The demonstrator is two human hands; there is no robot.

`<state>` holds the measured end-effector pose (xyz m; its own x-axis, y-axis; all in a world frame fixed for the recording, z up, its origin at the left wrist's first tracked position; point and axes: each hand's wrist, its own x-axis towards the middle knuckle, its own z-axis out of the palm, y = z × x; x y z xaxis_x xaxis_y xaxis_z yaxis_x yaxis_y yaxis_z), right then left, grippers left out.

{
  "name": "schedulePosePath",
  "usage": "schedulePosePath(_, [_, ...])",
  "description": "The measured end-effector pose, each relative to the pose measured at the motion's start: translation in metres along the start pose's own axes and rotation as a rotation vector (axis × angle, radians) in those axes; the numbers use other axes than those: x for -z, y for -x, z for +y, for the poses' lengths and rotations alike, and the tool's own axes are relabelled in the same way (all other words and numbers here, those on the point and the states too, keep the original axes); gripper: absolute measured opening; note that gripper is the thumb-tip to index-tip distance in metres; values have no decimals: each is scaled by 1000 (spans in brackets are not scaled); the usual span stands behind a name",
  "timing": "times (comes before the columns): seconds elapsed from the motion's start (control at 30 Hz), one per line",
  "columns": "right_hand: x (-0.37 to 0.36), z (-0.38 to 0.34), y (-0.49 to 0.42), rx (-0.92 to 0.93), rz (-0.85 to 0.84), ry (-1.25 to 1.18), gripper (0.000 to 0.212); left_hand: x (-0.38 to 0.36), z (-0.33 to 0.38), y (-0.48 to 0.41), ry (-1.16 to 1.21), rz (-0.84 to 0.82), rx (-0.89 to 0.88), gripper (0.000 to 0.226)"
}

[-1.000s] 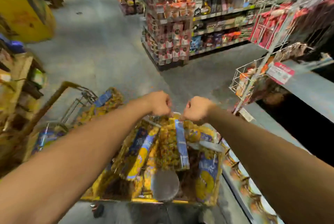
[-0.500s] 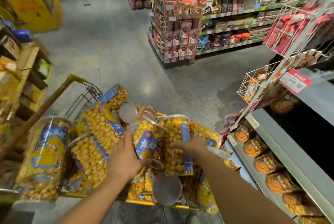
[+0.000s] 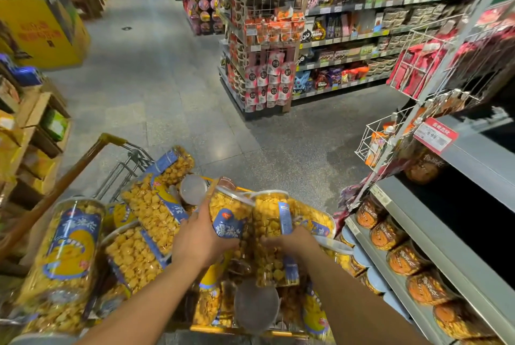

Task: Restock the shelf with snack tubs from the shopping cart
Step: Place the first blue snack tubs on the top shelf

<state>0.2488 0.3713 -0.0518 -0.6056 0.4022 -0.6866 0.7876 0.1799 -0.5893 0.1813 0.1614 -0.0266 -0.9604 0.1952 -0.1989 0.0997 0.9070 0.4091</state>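
1. Gripping is what has changed: a second ago both hands were bunched as fists at the far end of the shopping cart [image 3: 92, 153], and now each has come down onto a snack tub.
2. The left hand [image 3: 202, 238] has its fingers wrapped round a blue-labelled tub [image 3: 227, 215] that lies tilted on top of the pile.
3. The right hand [image 3: 294, 241] curls its fingers round the neighbouring tub [image 3: 271, 222], just beside the first.
4. Both tubs are still in the cart among many others, and neither is lifted clear.
5. The shelf [image 3: 434, 241] stands to the right, with darker tubs [image 3: 387, 233] in a row below it.
6. By my reckoning the pick has only begun. Lifting and carrying to the right comes next, and plenty of stock remains.
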Motion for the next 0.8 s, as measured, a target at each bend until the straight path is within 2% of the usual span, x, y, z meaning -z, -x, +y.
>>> schedulePosePath(0.07, [4, 7, -8, 13, -3, -58, 122, 12, 7, -1, 79, 12, -22, 118])
schedulePosePath(0.13, [12, 10, -9, 22, 2, -133, 122, 25, 15, -1, 166, 1, -40, 112])
schedulePosePath(0.2, [25, 0, 12, 16, 7, -180, 108, 35, 21, -4, 310, -21, -50, 108])
schedulePosePath(0.3, [53, -12, 38, -2, -23, -276, 69, 47, 36, -9, 566, -83, -36, 103])
schedulePosePath(0.33, [63, -15, 46, 0, -34, -302, 64, 51, 44, -11, 638, -102, -36, 92])
schedulePosePath(0.37, [74, -16, 52, -1, -44, -319, 71, 55, 53, -14, 701, -124, -37, 82])
schedulePosePath(0.4, [86, -16, 58, -2, -31, -339, 80, 58, 65, -16, 756, -150, -55, 80])
schedulePosePath(0.43, [99, -16, 66, 1, -23, -383, 78, 62, 80, -17, 812, -186, -72, 78])
schedulePosePath(0.5, [127, -18, 88, 62, 18, -448, 61, 73, 112, -16, 884, -259, -124, 78])
schedulePosePath(0.6, [180, -20, 124, 196, 139, -541, 34, 88, 171, -15, 948, -358, -261, 91])
schedulePosePath(0.63, [200, -21, 138, 247, 190, -564, 32, 94, 193, -12, 956, -373, -312, 85])
schedulePosePath(0.7, [242, -24, 165, 333, 290, -558, 43, 107, 240, -4, 997, -404, -416, 74])
schedulePosePath(0.8, [305, -28, 210, 421, 450, -544, 56, 131, 312, 10, 1004, -463, -579, 81])
